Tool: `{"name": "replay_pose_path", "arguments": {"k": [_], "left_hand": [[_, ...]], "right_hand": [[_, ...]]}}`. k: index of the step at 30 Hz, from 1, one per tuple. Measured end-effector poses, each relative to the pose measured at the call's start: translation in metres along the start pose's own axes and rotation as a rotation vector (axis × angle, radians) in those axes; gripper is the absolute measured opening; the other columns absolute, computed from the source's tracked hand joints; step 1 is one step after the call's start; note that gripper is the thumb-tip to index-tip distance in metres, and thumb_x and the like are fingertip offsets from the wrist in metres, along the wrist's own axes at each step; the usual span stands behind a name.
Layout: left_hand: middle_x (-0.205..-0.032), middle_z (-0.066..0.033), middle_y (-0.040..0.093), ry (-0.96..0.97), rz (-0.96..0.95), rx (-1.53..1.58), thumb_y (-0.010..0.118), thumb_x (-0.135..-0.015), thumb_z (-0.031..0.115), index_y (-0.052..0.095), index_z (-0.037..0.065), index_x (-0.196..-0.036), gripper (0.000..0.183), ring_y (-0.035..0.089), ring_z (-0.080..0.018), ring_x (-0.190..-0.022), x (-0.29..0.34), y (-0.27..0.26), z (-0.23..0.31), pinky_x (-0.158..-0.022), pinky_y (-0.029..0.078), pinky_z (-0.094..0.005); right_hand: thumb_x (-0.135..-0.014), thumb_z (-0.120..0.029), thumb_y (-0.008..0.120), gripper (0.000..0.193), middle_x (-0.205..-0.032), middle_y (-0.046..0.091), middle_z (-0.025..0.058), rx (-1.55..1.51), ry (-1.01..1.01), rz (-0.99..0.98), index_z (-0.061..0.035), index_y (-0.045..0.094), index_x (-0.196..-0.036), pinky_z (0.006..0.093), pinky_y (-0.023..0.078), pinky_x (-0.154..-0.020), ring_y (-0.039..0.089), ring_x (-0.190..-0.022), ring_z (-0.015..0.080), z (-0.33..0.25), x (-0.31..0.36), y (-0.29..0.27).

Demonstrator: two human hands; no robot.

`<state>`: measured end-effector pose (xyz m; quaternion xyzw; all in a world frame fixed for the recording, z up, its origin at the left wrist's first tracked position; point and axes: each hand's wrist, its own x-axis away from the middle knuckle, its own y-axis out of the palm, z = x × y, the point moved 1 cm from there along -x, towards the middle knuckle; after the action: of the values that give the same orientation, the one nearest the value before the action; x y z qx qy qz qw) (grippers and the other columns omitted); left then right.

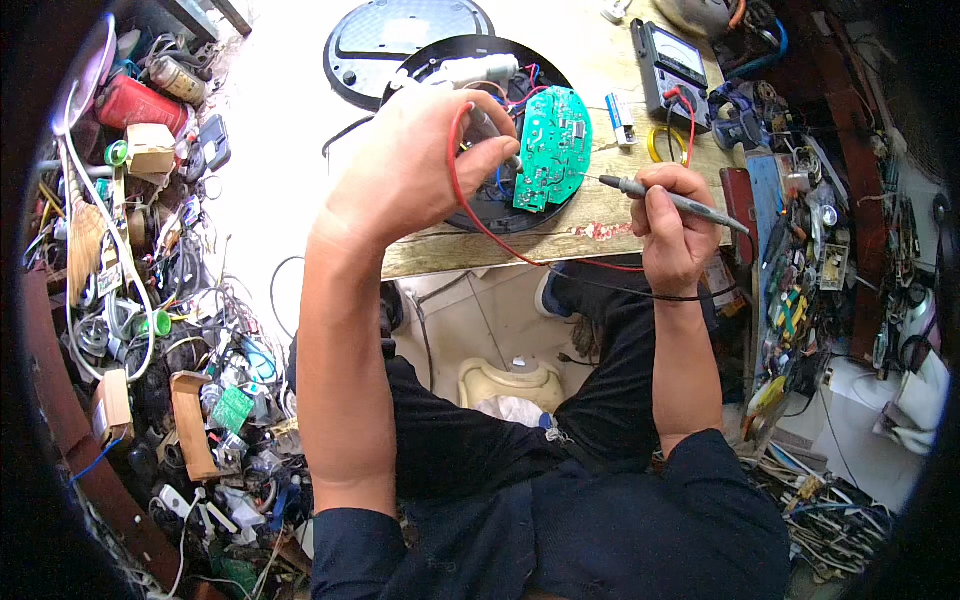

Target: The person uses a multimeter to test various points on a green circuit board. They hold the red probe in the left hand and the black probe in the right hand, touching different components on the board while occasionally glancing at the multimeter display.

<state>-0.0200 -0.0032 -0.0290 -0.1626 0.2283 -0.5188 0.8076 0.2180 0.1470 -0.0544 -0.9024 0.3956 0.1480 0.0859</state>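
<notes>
A green circuit board [553,150] rests tilted over the right part of a round black housing [430,62] on the table. My left hand [425,160] is closed around a grey test probe with a red lead [455,180], its tip close to the board's left edge. Most of that probe is hidden by my fingers. My right hand [672,215] grips a grey and black test probe [690,207] whose thin tip points left at the board's right edge; whether it touches I cannot tell. A black lead trails from this probe.
An analog multimeter [672,70] with red and black leads stands at the back right, near a small blue and white box [620,118] and a yellow ring [667,143]. A round black cover [400,35] lies behind the housing. Cluttered parts and cables [180,290] crowd both sides.
</notes>
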Motion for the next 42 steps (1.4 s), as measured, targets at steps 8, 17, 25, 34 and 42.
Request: {"name": "replay_pose_path", "arguments": {"k": [8,17,25,34,42], "left_hand": [[-0.070,0.0066,0.058,-0.115,-0.048,0.130,0.076,-0.095,0.013,0.074,0.003,-0.102,0.012,0.047,-0.0018,-0.061,0.000,0.001,-0.006,-0.053,0.035,-0.0225],[-0.069,0.0090,0.054,-0.201,-0.091,0.118,0.074,-0.097,0.014,0.073,0.004,-0.103,0.012,0.044,-0.0006,-0.060,-0.005,-0.002,-0.001,-0.051,0.030,-0.0230],[-0.069,0.0088,0.053,-0.174,-0.078,0.094,0.074,-0.098,0.016,0.073,0.005,-0.103,0.013,0.043,-0.0011,-0.061,-0.005,-0.001,-0.004,-0.052,0.030,-0.0229],[-0.076,0.0057,0.060,-0.195,-0.091,0.097,0.074,-0.098,0.015,0.072,0.004,-0.107,0.014,0.049,-0.0023,-0.066,-0.005,-0.002,-0.003,-0.055,0.036,-0.0227],[-0.079,0.0033,0.064,-0.179,-0.080,0.113,0.075,-0.098,0.016,0.072,0.003,-0.107,0.016,0.053,-0.0031,-0.068,-0.005,0.000,-0.006,-0.059,0.041,-0.0220]], "right_hand": [[-0.095,0.001,0.065,0.013,-0.088,0.064,0.0047,0.087,-0.059,-0.039,0.0021,0.065,-0.108,0.0229,0.044,-0.061,0.054,-0.067,0.0069,0.005,-0.003,-0.007],[-0.094,-0.004,0.069,0.011,-0.088,0.066,0.0054,0.190,-0.053,-0.023,0.0015,0.067,-0.104,0.0255,0.045,-0.064,0.056,-0.069,0.0085,0.005,-0.002,-0.016],[-0.094,-0.005,0.069,0.010,-0.090,0.068,0.0066,0.165,-0.050,-0.048,0.0007,0.068,-0.102,0.0256,0.046,-0.065,0.057,-0.071,0.0096,0.004,-0.002,-0.019],[-0.092,-0.006,0.070,0.011,-0.091,0.069,0.0082,0.203,-0.052,-0.060,0.0005,0.068,-0.101,0.0269,0.048,-0.066,0.060,-0.072,0.0112,0.005,-0.001,-0.020],[-0.093,-0.005,0.069,0.010,-0.089,0.068,0.0072,0.198,-0.050,-0.074,0.0007,0.068,-0.101,0.0261,0.047,-0.064,0.059,-0.069,0.0104,0.003,-0.002,-0.020]]}}
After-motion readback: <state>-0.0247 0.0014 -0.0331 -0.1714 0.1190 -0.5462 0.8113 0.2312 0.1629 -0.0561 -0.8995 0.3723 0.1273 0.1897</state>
